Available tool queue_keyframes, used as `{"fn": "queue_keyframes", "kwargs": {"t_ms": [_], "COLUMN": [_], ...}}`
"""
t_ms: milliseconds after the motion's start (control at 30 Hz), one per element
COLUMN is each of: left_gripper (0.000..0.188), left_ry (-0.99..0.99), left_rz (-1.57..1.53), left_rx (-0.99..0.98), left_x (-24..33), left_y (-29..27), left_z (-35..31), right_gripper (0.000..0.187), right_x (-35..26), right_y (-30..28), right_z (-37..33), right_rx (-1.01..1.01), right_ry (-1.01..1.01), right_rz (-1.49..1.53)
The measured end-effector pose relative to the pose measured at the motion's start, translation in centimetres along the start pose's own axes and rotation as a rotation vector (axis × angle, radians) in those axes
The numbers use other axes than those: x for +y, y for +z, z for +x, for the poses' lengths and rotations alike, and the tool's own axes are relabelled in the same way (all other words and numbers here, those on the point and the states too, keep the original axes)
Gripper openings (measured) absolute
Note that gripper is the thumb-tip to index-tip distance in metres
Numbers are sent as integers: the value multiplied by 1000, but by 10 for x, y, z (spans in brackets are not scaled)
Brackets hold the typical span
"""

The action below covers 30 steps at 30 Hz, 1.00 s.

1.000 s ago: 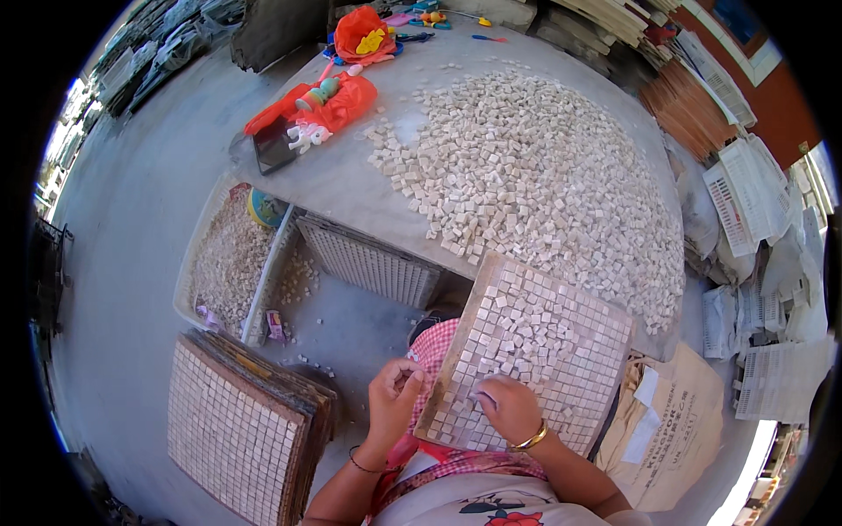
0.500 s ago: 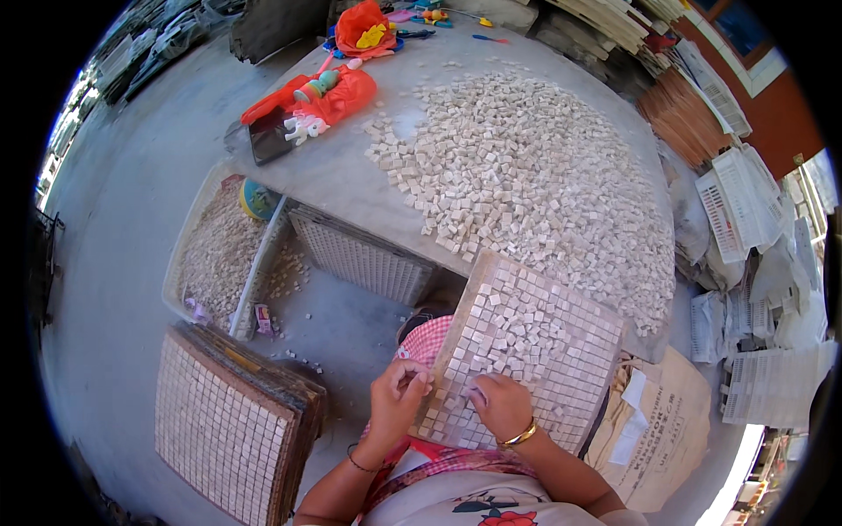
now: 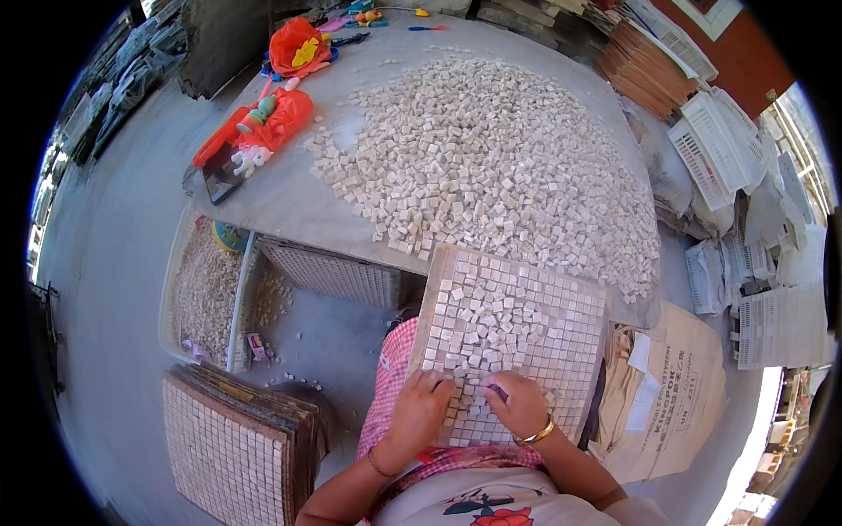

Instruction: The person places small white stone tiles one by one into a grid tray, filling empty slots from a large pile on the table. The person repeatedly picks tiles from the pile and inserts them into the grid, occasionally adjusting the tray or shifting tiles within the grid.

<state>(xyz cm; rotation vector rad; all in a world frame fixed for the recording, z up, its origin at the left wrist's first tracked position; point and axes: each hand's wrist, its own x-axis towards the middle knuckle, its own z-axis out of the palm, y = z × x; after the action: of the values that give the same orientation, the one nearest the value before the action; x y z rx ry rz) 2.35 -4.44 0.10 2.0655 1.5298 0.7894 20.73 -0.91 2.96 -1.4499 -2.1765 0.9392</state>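
A square board with a grid of small cells leans between my lap and the table edge. Pale stone tiles sit in rows over much of it, and a loose heap of tiles lies across its middle. My left hand is at the board's lower left, its fingers curled down onto the grid. Close by on the right, my right hand hovers over the lower rows with thumb and fingers bent together. Whatever either hand's fingertips hold is hidden or too small to make out.
A broad pile of tiles covers the table. Left of me stand a white bin of small tiles and a stack of filled boards. A brown paper sack and white crates are to the right.
My left hand has moved from beside the board's edge onto its lower left grid. My right hand stays over the lower rows. The whole view has shifted slightly.
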Motion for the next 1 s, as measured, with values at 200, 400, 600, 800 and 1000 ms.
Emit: {"fn": "queue_keyframes", "kwargs": {"t_ms": [200,400,600,800,1000], "left_gripper": [14,12,11,8,12], "left_ry": [26,-95,-75,-34,31], "left_rz": [49,21,18,-35,9], "left_rx": [-132,-69,-43,-15,-60], "left_x": [7,4,-3,1,1], "left_y": [-3,-4,-8,-11,-13], "left_z": [6,-3,-14,-9,-12], "right_gripper": [10,10,11,16,12], "right_x": [7,-3,-11,-18,-6], "right_y": [5,29,35,33,8], "right_z": [-3,-10,-5,-10,-9], "right_rx": [21,-30,-39,-144,-239], "right_ry": [-150,-292,-336,-355,183], "right_rz": [-65,-208,-251,-186,696]}}
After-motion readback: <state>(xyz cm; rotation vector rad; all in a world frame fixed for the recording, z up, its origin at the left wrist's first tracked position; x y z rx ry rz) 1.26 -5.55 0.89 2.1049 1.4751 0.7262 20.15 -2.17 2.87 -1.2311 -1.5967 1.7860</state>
